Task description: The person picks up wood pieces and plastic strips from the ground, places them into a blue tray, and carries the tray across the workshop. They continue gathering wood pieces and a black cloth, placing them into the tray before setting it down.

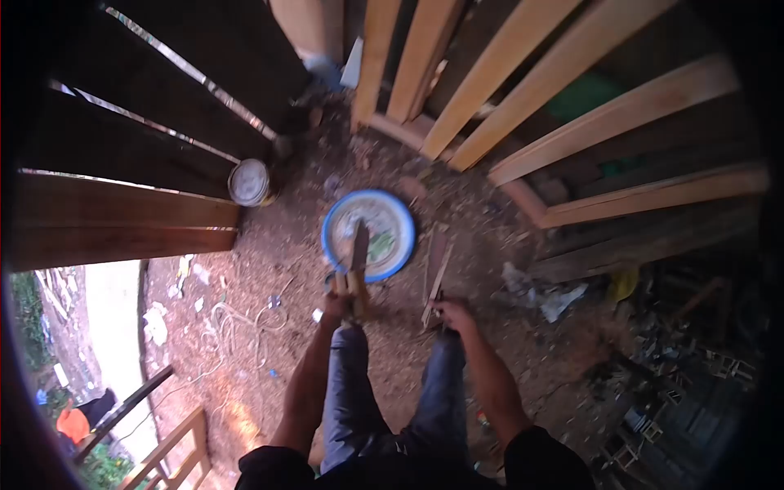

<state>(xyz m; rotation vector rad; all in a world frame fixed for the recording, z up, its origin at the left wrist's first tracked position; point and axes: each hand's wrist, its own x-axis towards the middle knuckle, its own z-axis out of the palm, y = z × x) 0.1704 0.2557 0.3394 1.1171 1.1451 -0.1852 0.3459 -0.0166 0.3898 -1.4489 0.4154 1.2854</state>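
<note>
My left hand [336, 305] is closed around a yellowish wooden piece [357, 287], from which a flat brown blade-like part [359, 245] with a pointed end runs forward. That part overlaps a round basin with a blue rim [328, 237] on the ground, and pale and green matter shows inside the basin. A small ring-shaped item [330, 282] appears beside the left fingers. Closed near my right knee, my right hand [454, 314] grips the near end of a thin wooden strip [438, 278]. A wider brown slat [438, 249] extends alongside the strip, right of the basin.
A lidded bucket [249, 182] stands by the dark plank wall at left. Slatted wooden frames [523, 90] lean at upper right. A tangled cord [237, 322], a crumpled plastic sheet [555, 300] and scraps litter the dirt floor. A wooden frame [175, 449] stands at lower left.
</note>
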